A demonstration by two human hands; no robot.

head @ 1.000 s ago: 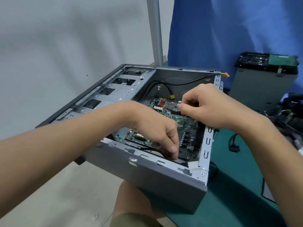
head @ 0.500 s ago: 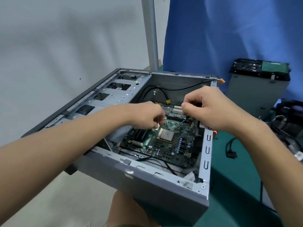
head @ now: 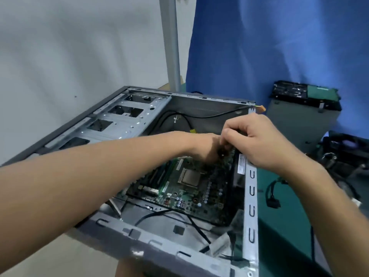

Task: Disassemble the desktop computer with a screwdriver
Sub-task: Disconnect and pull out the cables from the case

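Two hands, left point(head: 207, 145) and right point(head: 257, 142), pinched at something small and blurred over the motherboard point(head: 189, 184); case point(head: 169, 254) open, drives out, board still seated.

Your left hand point(head: 207, 145) and right hand point(head: 257, 140) meet over the far end of the motherboard point(head: 185, 188), fingers curled together on a small dark part there; what it is cannot be told. The board lies inside the open grey case point(head: 139, 242), which overhangs the green table point(head: 283, 220). A black cable point(head: 199, 115) runs along the far wall.
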